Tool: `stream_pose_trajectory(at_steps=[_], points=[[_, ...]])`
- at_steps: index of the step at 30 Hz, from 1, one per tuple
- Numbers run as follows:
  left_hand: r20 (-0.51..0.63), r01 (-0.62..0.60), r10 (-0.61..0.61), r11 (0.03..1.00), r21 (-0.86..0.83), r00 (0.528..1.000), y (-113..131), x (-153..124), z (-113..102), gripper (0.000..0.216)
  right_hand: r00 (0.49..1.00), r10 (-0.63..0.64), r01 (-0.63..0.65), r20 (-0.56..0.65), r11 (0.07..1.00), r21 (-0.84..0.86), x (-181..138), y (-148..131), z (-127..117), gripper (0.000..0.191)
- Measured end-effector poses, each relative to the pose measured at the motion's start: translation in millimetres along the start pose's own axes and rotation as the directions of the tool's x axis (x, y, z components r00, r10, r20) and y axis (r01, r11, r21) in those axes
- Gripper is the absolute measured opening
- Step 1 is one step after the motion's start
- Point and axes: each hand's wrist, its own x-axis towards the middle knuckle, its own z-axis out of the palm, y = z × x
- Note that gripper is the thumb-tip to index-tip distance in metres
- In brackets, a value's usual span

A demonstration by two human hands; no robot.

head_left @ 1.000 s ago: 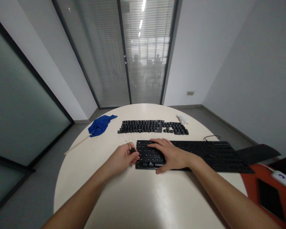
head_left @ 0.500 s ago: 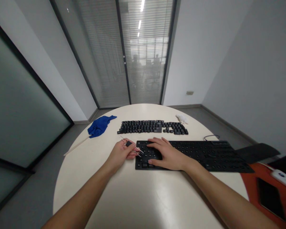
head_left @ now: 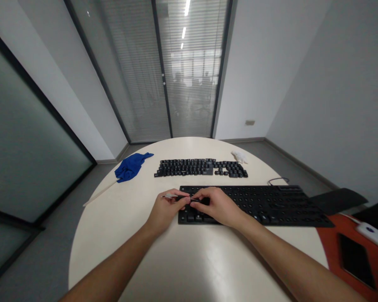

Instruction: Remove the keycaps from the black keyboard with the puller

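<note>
Over the left end of the black keyboard (head_left: 255, 203), my two hands meet at the fingertips. My left hand (head_left: 165, 209) is closed around a keycap puller (head_left: 174, 196) with a dark grip and thin metal wires. My right hand (head_left: 219, 205) pinches thumb and forefinger together at the puller's wire ends; whether a keycap sits between them is hidden. The keyboard has most of its keycaps off, showing bare key stems, with a few caps along its lower left edge. Behind it, loose black keycaps (head_left: 185, 167) lie in rows like a keyboard layout.
On the round cream table (head_left: 138, 260) lie a blue cloth (head_left: 130, 167) and a pale stick (head_left: 100, 194) at left. Crumpled white tissue (head_left: 239, 157) lies at the back right. A cable (head_left: 279, 179) loops behind the keyboard. A phone (head_left: 356, 260) rests on an orange-red surface at lower right.
My right hand has lifted from lying spread on the keyboard and its fingers have closed at the puller's wire ends. My left hand has moved slightly right, turning the puller.
</note>
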Motion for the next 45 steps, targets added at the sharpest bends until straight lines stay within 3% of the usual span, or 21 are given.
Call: stream_pose_trajectory(at_steps=[17, 22, 30, 36, 45], points=[[0.131, -0.185, 0.175, 0.98, 0.067, 0.976, -2.2, 0.7, -10.1, 0.009, 0.994, 0.014, -0.041, 0.112, 0.97, 0.241, -3.9, -5.4, -3.0, 0.034], [0.122, -0.193, 0.182, 0.978, 0.079, 0.976, 0.6, -0.6, -8.5, 0.01, 0.995, 0.011, -0.029, 0.1, 0.982, 0.188, -3.5, -3.8, -3.5, 0.034], [0.035, -0.102, 0.101, 0.994, 0.03, 0.994, -5.2, 1.5, -2.1, 0.016, 1.0, 0.008, -0.009, 0.01, 0.997, 0.082, -1.2, -4.7, 0.4, 0.025], [-0.005, 0.032, -0.033, 0.995, -0.091, 0.999, -5.4, 3.9, -0.8, 0.03, 0.999, 0.027, -0.029, -0.044, 0.998, -0.057, -1.3, -9.3, 3.5, 0.024], [-0.054, 0.104, -0.113, 0.983, -0.148, 0.992, 2.4, 1.5, 2.6, 0.036, 0.991, 0.036, -0.026, -0.126, 0.996, 0.083, -0.3, -5.4, 9.1, 0.018]])
